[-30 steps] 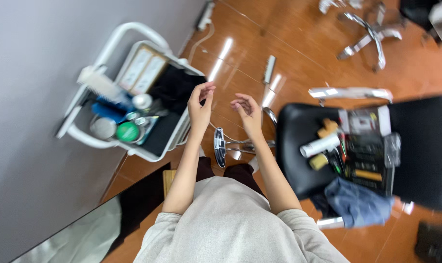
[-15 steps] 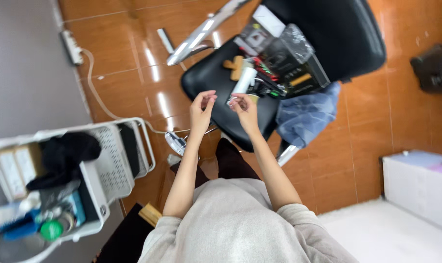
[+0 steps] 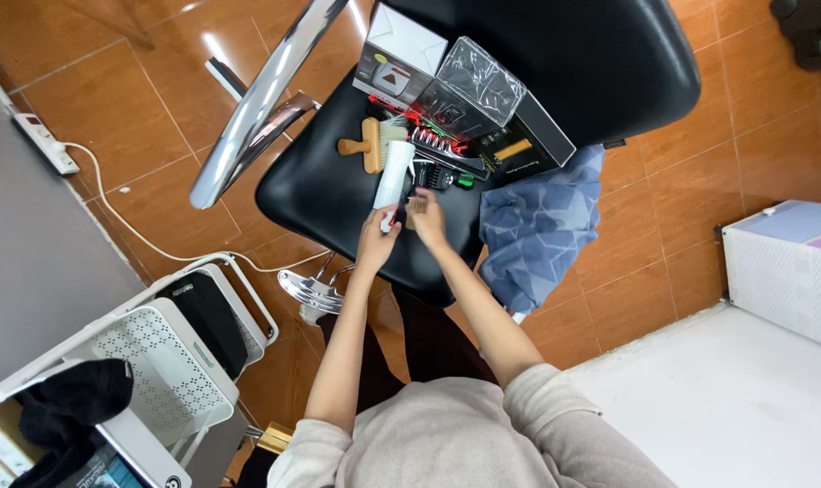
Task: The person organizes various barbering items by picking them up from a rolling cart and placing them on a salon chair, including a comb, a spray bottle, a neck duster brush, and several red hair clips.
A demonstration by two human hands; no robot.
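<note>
On black chair seat [image 3: 329, 194], left hand [image 3: 377, 237] grips white bottle [image 3: 393, 174] pointing away.

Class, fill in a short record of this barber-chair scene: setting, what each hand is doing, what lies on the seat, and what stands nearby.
Setting: black chair on an orange tiled floor
Left hand: at the lower end of a white bottle lying on the seat
Right hand: beside it, on a small item too hidden to tell
Seat: wooden brush, open clipper kit, blue cloth hanging over the edge
Nearby: white cart, power strip, white box
</note>
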